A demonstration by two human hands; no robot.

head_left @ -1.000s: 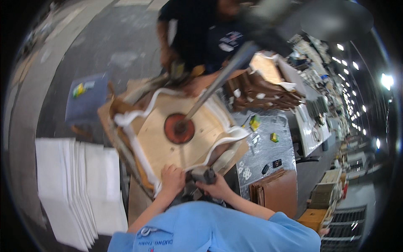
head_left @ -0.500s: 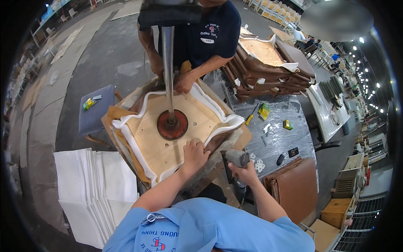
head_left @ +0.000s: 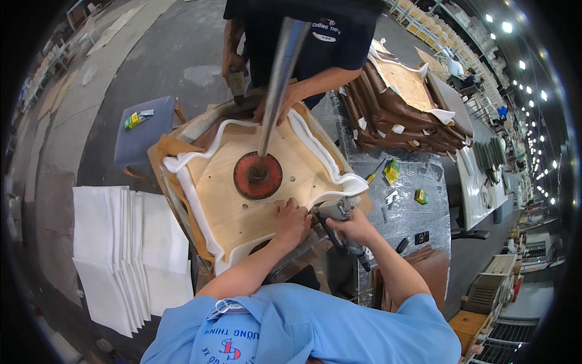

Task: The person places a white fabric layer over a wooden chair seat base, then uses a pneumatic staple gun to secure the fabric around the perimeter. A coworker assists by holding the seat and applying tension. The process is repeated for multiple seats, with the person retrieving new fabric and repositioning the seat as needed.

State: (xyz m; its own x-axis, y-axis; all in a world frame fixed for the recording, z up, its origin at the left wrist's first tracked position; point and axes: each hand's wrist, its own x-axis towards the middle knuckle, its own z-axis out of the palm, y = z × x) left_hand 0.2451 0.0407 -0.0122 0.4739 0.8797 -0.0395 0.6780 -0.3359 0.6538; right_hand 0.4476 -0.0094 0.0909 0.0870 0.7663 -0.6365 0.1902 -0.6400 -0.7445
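Note:
A wooden seat panel (head_left: pixel 212 206) lies face up in a frame, with white padding (head_left: pixel 197 224) and brown cover material (head_left: pixel 176 148) standing up round its edges. A round red press foot (head_left: pixel 247 176) on a metal rod (head_left: pixel 280 85) bears down on its middle. My left hand (head_left: pixel 293 223) is at the near edge, its bent fingers gripping the folded cover and padding against the wood. In my right hand (head_left: pixel 356 227) is a grey staple gun (head_left: pixel 339 209), its nose at that near edge, close beside my left fingers.
Opposite me a co-worker holds another staple gun (head_left: pixel 236 85) at the far edge. Brown padded seats (head_left: pixel 388 109) are stacked at right on a plastic-wrapped table (head_left: pixel 418 164), with small yellow-green boxes (head_left: pixel 391 171). White sheets (head_left: pixel 130 255) and a blue-grey seat (head_left: pixel 142 130) are at left.
The staple gun in my right hand has moved left, up to the panel's near edge. My left hand has shifted slightly right. The co-worker's staple gun has come into view.

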